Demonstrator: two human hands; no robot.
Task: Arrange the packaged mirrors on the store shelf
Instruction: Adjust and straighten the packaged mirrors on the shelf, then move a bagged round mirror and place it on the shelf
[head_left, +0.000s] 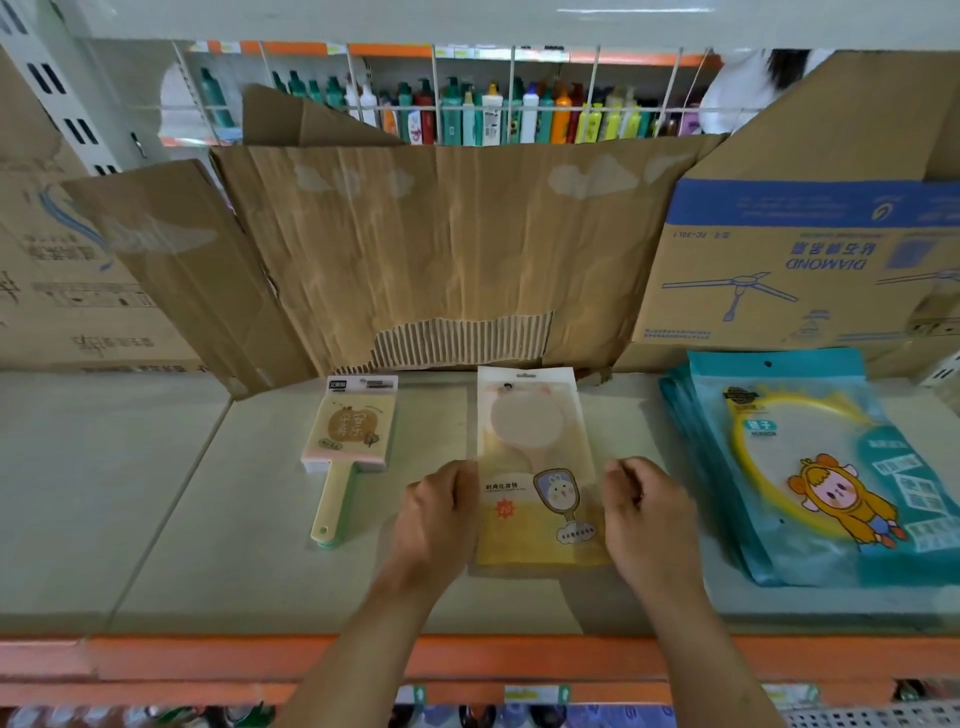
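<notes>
Yellow and clear plastic sits between curled fingers (464, 480). The left hand (441, 514) pinches the left edge of the yellow packet (535, 467), and the right hand (649, 514) appears to pinch its right edge the same way. The packet lies flat on the shelf (234, 519), about midway across, with its hang-tab pointing far. To its left, apart, lies a cream paddle mirror (353, 431). To its right, also apart, is a fanned stack of teal packets (805, 467). Crumpled cardboard (441, 249) stands behind. The step in hand looks like squaring this packet into its spot. The next move calls for lining it up parallel with its neighbours, then letting go without skewing it.
</notes>
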